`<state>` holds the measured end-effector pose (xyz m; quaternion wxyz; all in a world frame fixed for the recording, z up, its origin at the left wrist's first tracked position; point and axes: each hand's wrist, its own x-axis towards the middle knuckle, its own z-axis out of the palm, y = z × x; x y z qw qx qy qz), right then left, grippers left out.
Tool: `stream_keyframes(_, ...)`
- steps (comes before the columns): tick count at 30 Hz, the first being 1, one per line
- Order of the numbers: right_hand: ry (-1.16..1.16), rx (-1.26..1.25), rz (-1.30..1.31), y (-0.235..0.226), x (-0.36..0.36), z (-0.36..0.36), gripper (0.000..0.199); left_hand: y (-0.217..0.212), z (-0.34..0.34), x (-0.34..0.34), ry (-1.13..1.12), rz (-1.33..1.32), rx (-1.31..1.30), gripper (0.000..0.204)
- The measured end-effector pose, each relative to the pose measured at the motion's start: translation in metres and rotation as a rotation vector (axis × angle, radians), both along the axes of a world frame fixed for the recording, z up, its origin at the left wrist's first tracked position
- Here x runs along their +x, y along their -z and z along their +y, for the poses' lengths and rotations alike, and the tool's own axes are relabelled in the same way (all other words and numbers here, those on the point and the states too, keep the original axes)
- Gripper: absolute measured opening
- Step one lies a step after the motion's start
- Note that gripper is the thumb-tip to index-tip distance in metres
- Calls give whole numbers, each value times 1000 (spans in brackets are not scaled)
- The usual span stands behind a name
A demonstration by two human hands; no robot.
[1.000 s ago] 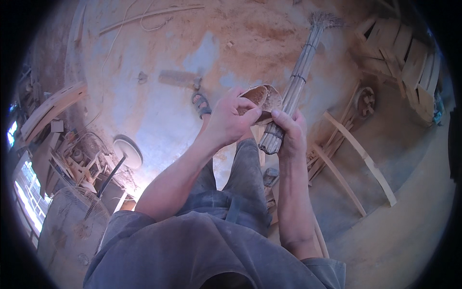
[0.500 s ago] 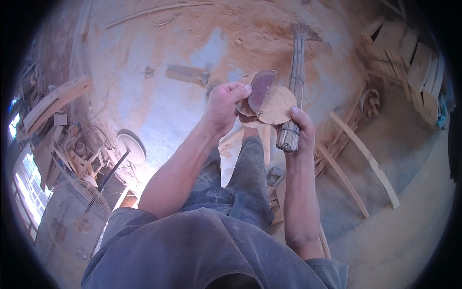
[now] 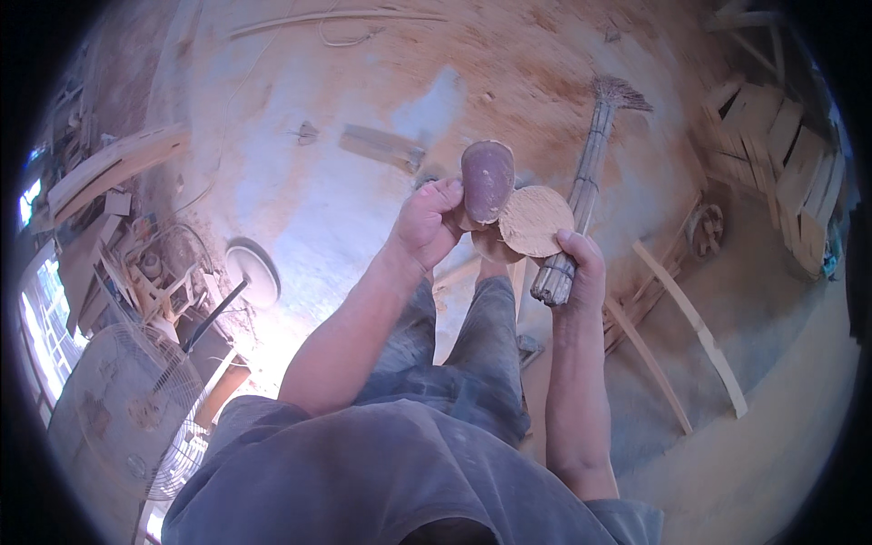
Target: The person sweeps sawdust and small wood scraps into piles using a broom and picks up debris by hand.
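Observation:
Pinched between the thumb and fingers of my left hand is a curled reddish-brown sanding disc with pale dust specks. Another disc shows partly below it, and I cannot tell which hand bears it. My right hand is closed round the bound-stick handle of a broom, whose bristles spread out at the far end. The same hand's thumb presses on a round tan, dust-coated disc, which lies against the handle. The fingers under the handle are mostly hidden.
A caged fan and a round-based stand are at left, near scrap wood. Long wooden strips lie at right, below stacked boards. A flat plank rests on the dusty floor ahead.
The reddish-brown disc has turned to show more of its coloured face and stands higher above the tan disc. In the picture, both hands and the broom sit slightly farther right and lower.

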<state>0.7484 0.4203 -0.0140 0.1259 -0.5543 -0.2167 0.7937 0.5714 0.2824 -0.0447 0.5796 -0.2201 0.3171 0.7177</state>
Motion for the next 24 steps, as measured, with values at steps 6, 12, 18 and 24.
stream_keyframes(6,-104,46,-24,-12,-28,-8,45,6,-21,-12,-12,42,-44,27)
stream_keyframes(12,-159,44,-16,-12,-44,-17,38,-22,-24,-12,310,868,-464,29)
stream_keyframes(18,-101,69,45,-25,-76,-42,33,-32,-27,-2,429,1052,-261,45)
stream_keyframes(24,-117,54,52,-16,-76,-60,34,-30,-43,-18,444,552,-243,34)
